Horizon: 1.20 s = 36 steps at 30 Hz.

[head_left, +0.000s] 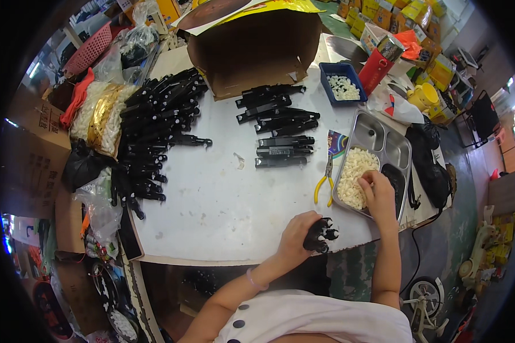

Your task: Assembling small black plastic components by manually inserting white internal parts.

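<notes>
My left hand (pixel 297 233) is closed around a bunch of black plastic parts (pixel 317 235) near the table's front edge. White tips show on the ends of several of them. My right hand (pixel 379 193) reaches into a metal compartment tray (pixel 404 150), its fingertips pinched together at a heap of small white pieces (pixel 355 171). Whatever lies between those fingertips is too small to tell. Black pieces (pixel 392 174) fill the compartment beside the heap. Yellow-handled pliers (pixel 324 184) rest against the tray's left side.
A large pile of black parts (pixel 160 108) covers the table's left side, and small stacks (pixel 280 152) lie mid-table. Behind them stands an open cardboard box (pixel 257 51). A blue bin (pixel 343 86) with white pieces and a red cylinder (pixel 375 71) stand at the back right.
</notes>
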Motion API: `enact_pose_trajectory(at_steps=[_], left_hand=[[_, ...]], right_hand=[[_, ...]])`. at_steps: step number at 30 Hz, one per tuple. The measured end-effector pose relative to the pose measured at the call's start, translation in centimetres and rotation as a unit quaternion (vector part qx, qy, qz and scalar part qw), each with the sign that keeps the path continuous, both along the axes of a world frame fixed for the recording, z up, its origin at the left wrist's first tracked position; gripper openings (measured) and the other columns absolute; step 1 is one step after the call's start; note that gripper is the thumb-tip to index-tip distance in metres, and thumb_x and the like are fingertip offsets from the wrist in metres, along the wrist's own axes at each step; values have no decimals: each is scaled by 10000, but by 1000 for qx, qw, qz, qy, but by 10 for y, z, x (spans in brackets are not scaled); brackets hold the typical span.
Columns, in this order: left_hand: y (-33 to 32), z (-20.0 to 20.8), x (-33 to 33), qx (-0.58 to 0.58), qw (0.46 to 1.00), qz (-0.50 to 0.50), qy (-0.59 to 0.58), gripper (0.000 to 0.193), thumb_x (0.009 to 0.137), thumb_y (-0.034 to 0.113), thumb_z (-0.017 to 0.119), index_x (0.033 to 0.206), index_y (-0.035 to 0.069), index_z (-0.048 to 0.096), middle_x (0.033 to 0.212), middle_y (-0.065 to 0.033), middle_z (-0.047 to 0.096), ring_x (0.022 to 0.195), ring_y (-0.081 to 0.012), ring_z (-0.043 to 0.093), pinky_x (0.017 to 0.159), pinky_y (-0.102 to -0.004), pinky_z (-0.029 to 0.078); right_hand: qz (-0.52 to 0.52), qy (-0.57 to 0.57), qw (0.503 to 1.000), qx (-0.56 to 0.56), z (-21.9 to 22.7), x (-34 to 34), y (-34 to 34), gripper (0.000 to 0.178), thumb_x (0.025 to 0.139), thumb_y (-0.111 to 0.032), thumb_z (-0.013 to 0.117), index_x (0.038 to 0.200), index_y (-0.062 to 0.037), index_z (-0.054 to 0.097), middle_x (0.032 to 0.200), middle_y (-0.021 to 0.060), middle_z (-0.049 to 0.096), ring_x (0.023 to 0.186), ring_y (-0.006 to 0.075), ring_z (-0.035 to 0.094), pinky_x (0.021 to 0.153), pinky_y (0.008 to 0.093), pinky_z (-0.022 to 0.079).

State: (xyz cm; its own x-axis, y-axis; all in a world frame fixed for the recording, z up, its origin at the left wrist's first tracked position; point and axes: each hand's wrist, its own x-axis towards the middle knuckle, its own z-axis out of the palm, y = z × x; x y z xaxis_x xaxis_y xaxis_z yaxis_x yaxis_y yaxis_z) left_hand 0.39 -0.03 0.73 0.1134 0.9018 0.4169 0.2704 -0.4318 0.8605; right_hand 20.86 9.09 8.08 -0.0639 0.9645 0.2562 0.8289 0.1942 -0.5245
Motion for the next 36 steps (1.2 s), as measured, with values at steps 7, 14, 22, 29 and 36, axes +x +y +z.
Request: enact_pose_trajectory(at_steps=[7,14,22,29,36], left_hand=[[1,5,-1,-7,1000,-10,-9,681,628,30,807,1217,88,469,1127,-121,536,967,-281,590,817,-353,507],[1,-1,-2,14,1000,-6,-8,665,657,85,809,1223,84,461,1125,-128,540,983,-301,572,825,-366,490],[2,2,0,15,1000,-10,-13,682,640,90,803,1228,75,457,1133,-132,539,991,-301,569,845,-365,484],[-1,4,-2,-13,999,-19,-45,699,613,145,796,1231,50,481,1175,-143,551,1050,-346,544,874,-410,457],[1,2,-1,-9,999,-25,-46,693,627,166,802,1230,47,481,1168,-144,551,1045,-347,544,870,-411,458]], right_hand=[[81,272,952,-117,50,-16,-51,111,739,-21,704,835,11,658,779,99,658,743,176,626,710,262,473],[231,183,955,-30,74,-42,-82,226,585,7,754,792,-9,663,770,75,639,728,218,618,644,295,483],[286,32,950,119,56,-52,-89,222,631,-149,789,799,-71,667,803,36,628,733,219,574,646,322,445],[306,22,943,129,39,-50,-82,223,663,-159,778,847,-106,664,855,-7,616,778,194,546,720,334,389],[298,16,949,103,50,-43,-81,245,633,-210,786,850,-128,708,875,-2,608,785,215,482,733,362,375]])
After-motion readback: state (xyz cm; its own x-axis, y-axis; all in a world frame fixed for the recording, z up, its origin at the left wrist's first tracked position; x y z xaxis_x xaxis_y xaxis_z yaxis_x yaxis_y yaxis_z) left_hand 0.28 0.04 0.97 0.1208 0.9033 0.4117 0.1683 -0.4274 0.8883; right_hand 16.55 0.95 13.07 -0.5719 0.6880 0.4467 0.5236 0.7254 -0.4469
